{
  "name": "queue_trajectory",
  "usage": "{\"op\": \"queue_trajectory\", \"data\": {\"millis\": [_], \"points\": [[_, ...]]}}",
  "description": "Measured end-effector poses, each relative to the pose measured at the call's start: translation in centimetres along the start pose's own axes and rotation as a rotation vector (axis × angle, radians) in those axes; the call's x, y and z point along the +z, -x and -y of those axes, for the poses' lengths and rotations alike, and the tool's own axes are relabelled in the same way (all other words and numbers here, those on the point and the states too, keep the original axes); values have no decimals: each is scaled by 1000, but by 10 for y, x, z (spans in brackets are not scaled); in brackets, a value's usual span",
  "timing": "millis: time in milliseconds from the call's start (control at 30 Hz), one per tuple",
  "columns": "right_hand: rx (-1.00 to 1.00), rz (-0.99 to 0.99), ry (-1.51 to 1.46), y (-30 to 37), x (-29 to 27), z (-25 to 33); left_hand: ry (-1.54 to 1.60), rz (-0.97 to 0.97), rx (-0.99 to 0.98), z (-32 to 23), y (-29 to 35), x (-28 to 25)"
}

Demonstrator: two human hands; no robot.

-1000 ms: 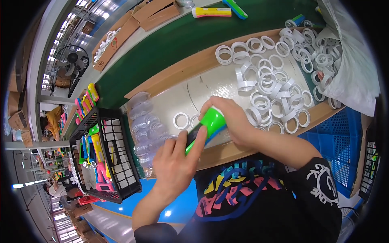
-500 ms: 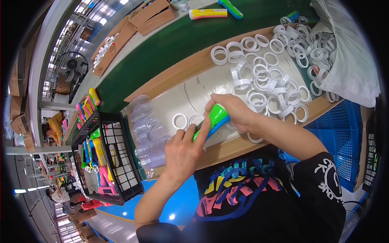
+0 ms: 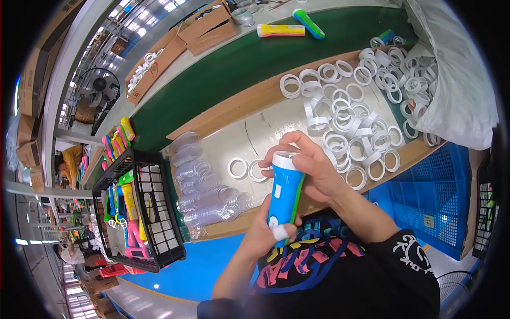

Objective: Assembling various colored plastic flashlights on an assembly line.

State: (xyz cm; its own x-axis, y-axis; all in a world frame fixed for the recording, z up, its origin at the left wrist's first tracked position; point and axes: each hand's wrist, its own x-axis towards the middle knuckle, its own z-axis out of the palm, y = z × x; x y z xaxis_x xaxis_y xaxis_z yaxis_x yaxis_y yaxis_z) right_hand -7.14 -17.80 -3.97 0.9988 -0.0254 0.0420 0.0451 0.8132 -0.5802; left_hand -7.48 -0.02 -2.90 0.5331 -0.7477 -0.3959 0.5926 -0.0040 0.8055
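Currently both hands clasp one blue-and-green flashlight (image 3: 283,196) above the near edge of the bench (image 3: 239,138), its long axis running from 7 o'clock at the butt to 1 o'clock at the open head. Left hand (image 3: 260,234) wraps the butt; right hand (image 3: 313,170) pinches the head rim, nearer the white rings (image 3: 345,122) heaped toward 1 o'clock.
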Motion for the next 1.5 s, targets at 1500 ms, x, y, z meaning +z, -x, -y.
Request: {"op": "queue_trajectory", "data": {"millis": [1500], "points": [[-7,-95,150,-28,9,-14,-605,-378,212,-15,-18,-3]]}}
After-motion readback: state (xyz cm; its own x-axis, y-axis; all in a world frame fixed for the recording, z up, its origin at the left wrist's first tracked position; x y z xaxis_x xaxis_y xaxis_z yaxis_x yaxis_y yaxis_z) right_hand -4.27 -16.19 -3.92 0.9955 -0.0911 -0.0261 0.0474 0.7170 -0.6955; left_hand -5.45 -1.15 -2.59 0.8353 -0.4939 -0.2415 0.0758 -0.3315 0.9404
